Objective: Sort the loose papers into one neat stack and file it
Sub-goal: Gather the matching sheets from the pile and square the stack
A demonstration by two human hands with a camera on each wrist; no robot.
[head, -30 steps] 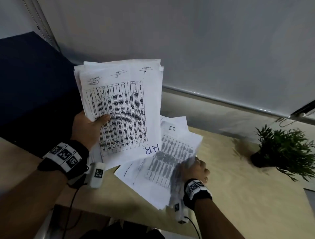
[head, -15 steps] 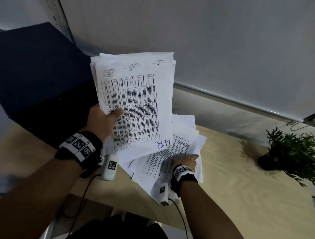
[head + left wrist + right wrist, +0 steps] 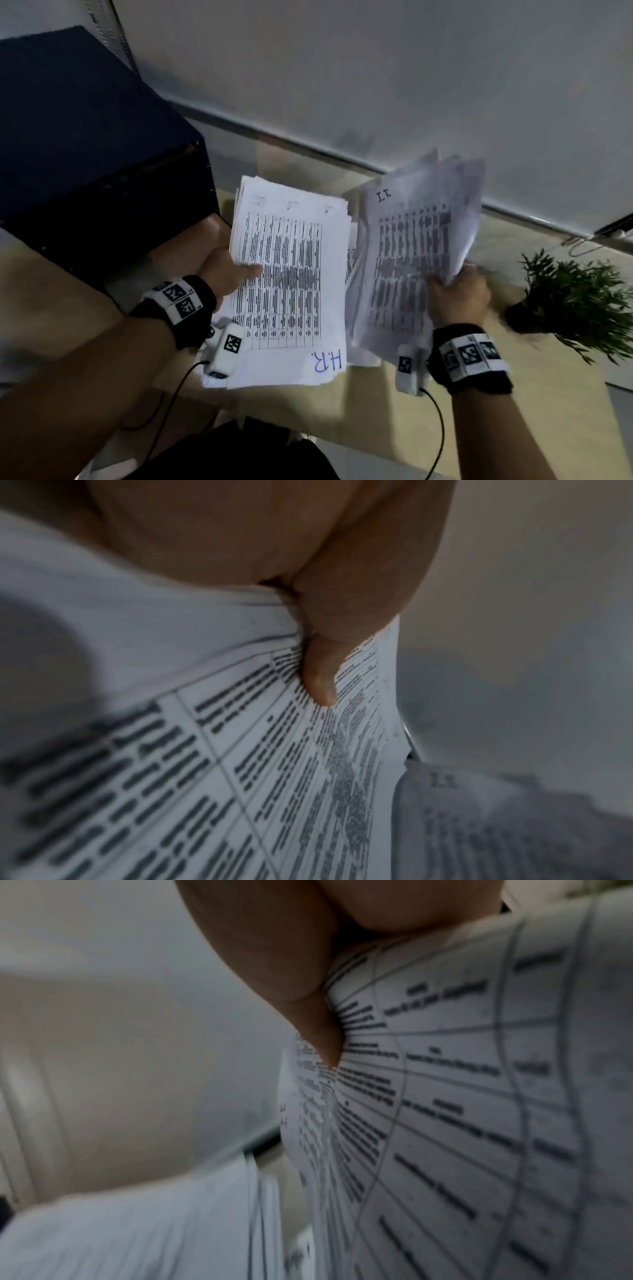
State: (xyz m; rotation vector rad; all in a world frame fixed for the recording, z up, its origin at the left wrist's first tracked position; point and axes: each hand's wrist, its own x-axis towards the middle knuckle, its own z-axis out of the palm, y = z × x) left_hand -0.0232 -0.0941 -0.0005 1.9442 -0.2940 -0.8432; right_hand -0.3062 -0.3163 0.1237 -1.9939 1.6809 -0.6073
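Note:
My left hand (image 3: 227,274) grips a stack of printed table sheets (image 3: 291,284) marked "H.R." in blue, thumb (image 3: 320,680) pressed on the top sheet (image 3: 205,750). My right hand (image 3: 457,291) holds a second, looser bunch of table sheets (image 3: 418,253), blurred and fanned at its far edge; the thumb (image 3: 325,1042) pinches them in the right wrist view (image 3: 462,1096). The two bundles sit side by side above the wooden desk (image 3: 394,428), edges close. A few sheets (image 3: 351,260) show between and under them.
A dark blue box or cabinet (image 3: 85,144) stands at the left on the desk. A small potted plant (image 3: 575,301) sits at the right, close to my right hand. A grey wall (image 3: 376,85) runs behind the desk.
My right hand has lifted a bunch of sheets off the desk and raised it to the right. My left hand has lowered its stack, which now lies flatter beside the other bunch.

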